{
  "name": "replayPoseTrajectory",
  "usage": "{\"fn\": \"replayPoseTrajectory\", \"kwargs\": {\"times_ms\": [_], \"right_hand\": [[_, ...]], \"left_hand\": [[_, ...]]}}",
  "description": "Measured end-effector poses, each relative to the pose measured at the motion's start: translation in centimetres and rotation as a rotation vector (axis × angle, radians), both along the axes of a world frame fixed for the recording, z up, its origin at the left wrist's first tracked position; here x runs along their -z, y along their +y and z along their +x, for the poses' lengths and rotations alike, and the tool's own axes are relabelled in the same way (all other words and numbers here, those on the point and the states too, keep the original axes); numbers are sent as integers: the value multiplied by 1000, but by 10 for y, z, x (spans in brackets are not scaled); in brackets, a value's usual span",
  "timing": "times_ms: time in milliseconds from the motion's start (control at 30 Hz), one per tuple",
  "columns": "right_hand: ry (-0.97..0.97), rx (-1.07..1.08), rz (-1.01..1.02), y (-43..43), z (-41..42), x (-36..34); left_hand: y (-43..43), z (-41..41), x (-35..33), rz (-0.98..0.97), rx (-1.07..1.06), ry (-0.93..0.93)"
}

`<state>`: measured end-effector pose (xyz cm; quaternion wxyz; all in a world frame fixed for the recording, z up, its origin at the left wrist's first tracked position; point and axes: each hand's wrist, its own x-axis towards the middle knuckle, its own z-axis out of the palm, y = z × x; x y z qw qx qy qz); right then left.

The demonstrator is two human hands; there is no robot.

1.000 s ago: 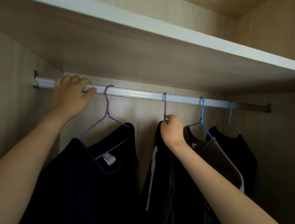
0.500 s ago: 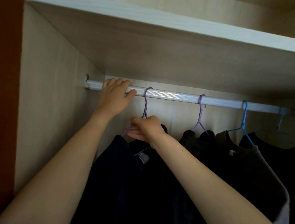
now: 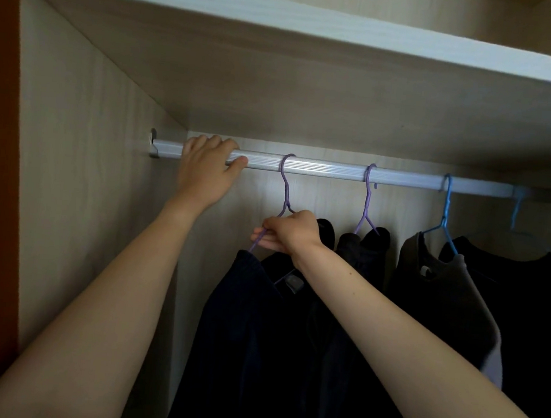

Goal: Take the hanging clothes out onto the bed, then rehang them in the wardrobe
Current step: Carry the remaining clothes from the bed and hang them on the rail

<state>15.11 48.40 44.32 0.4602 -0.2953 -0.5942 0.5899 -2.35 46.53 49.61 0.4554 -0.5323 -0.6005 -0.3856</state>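
Fingers (image 3: 266, 242) of right hand (image 3: 290, 231) pinch the shoulder wire of the leftmost purple hanger (image 3: 285, 190), having jumped over from the second hanger (image 3: 367, 203); left hand (image 3: 204, 173) still clenched round the rail (image 3: 336, 170). Its dark top (image 3: 248, 322) hangs in the wardrobe, hook on rail, probably the next one off.

A: Your right hand (image 3: 290, 231) is covering part of the first purple hanger (image 3: 286, 183) just below its fork.

B: Your left hand (image 3: 204, 173) is hiding the tips of its fingers (image 3: 212, 141) behind the rail (image 3: 330, 169). The dark garments (image 3: 245, 322) are running off the bottom edge. The last blue hanger (image 3: 518, 208) is blurring into shadow.
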Motion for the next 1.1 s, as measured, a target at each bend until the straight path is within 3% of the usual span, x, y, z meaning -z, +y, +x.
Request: {"fn": "replayPoseTrajectory", "kwargs": {"times_ms": [100, 167, 233, 333, 500, 567, 667, 767, 900, 1100], "right_hand": [[-97, 87, 81, 2, 3, 4], [-302, 254, 311, 1, 9, 5], [-389, 406, 531, -11, 17, 5], [-262, 477, 709, -45, 33, 8], [-14, 444, 881, -103, 79, 63], [-7, 427, 915, -124, 102, 102], [-105, 393, 897, -160, 136, 172], [-251, 373, 749, -191, 160, 251], [-429, 395, 207, -213, 187, 367], [-502, 544, -333, -228, 252, 464]], "left_hand": [[-3, 2, 2, 16, -7, 1], [-7, 4, 0, -37, 15, -34], [-14, 10, -6, -140, 44, -116], [-38, 32, -11, -147, 154, -328], [-121, 102, 56, 185, 601, -482], [-155, 128, 110, 133, 728, -515], [-195, 149, 203, -106, 796, -540], [-217, 153, 301, -377, 768, -705], [-244, 154, 421, -794, 638, -929], [-266, 174, 510, -1094, 502, -1067]]}}
